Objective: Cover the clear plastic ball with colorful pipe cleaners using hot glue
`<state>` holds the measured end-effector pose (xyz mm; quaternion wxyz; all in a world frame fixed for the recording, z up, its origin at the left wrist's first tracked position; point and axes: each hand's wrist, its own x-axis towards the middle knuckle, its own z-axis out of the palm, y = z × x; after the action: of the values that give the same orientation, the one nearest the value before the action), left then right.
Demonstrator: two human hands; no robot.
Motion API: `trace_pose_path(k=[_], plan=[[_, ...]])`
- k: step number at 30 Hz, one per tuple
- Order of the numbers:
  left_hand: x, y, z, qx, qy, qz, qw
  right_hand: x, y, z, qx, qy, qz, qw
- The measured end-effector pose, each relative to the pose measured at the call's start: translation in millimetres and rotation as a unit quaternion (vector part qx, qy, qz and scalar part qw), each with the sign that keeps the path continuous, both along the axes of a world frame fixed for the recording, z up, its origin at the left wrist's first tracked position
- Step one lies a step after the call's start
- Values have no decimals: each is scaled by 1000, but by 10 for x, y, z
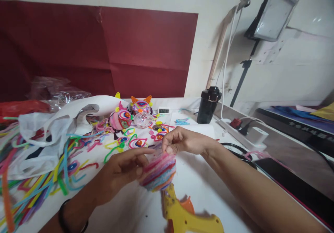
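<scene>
A ball wrapped in striped pipe cleaners (158, 173), pink, blue, red and orange, is held up over the white table. Its upper part looks see-through and blurred. My left hand (121, 170) grips the ball's left side between thumb and fingers, with the index finger stretched across its top. At the upper right of the ball, my right hand (184, 140) is closed in a pinch on what looks like a pink pipe cleaner strand; its tip is hidden by the fingers. Just below the ball lies a yellow hot glue gun (188, 214) with an orange trigger, its nozzle end close to the ball.
Loose pipe cleaners (39, 187) and white bags crowd the left. Behind my hands are decorated owl-like balls (120, 118), a clear ball (143, 119), coiled eye shapes and a small digital clock (164, 111). A black bottle (208, 106), power strip (244, 135) and phone-like black slab (289, 187) stand right.
</scene>
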<state>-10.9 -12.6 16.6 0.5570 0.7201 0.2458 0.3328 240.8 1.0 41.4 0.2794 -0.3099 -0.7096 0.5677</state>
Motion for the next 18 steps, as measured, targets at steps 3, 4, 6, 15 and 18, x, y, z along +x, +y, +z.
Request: trace_pose_path(k=[3, 4, 6, 15, 18], plan=[[13, -6, -32, -50, -50, -22, 997, -7, -11, -6, -14, 5, 10, 1000], [20, -15, -28, -57, -58, -29, 996, -10, -13, -8, -21, 7, 12, 1000], [37, -36, -1, -65, -54, -41, 996, -15, -10, -17, -32, 12, 14, 999], [26, -7, -22, -54, -40, -8, 998, -22, 30, -80, -71, 56, -1, 996], [14, -2, -43, -50, -31, -3, 998, -25, 36, -97, -80, 61, 0, 995]])
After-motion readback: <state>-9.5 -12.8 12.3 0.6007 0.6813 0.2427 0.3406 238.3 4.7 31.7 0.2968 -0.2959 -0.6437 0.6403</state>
